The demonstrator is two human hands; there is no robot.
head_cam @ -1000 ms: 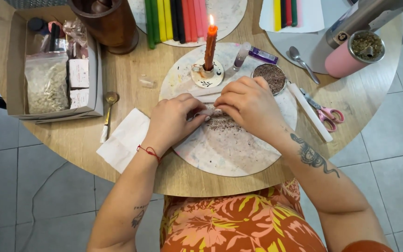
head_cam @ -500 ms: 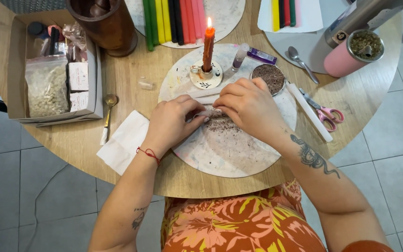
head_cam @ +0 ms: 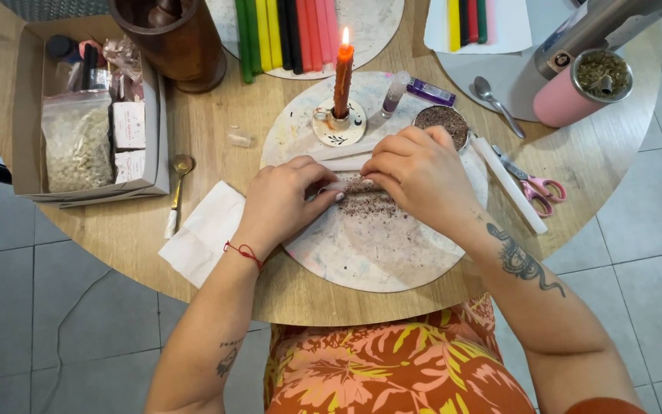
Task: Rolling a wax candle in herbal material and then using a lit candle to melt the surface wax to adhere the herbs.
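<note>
Both hands down on a round speckled board (head_cam: 377, 261) in the middle of a round wooden table (head_cam: 216, 138). Left hand (head_cam: 281, 201) curled over one end of a pale candle (head_cam: 344, 185) lying flat across the board, fingertips pinching it. Right hand (head_cam: 417, 175) clamped over the other end, fingers bent and pressing down on top. So only a short stretch of the candle showing between the two hands, sitting right in a patch of dark crumbled herbs (head_cam: 365, 204) scattered on the board.

Just behind the hands: a lit orange candle (head_cam: 342, 70) standing upright in a small white holder (head_cam: 338, 123), flame on. Near it a small round tin of dark herbs (head_cam: 440, 121), touching the right hand's knuckles or very close, hard to say which. Also a little purple vial (head_cam: 432, 92) lying on its side.

Off to the right: a long white candle (head_cam: 509, 184) lying diagonally, pink-handled scissors (head_cam: 534, 184) just beside it, a metal spoon (head_cam: 497, 103), and a pink cup (head_cam: 584, 88) with dried stuff inside.

Off to the left: a white paper napkin (head_cam: 202, 230) next to the left wrist, a gold spoon (head_cam: 178, 184), and a cardboard box (head_cam: 28, 115) holding bags and small packets. Row of coloured candles (head_cam: 289, 34) along the far side, dark wooden mortar (head_cam: 172, 38) beside them.
</note>
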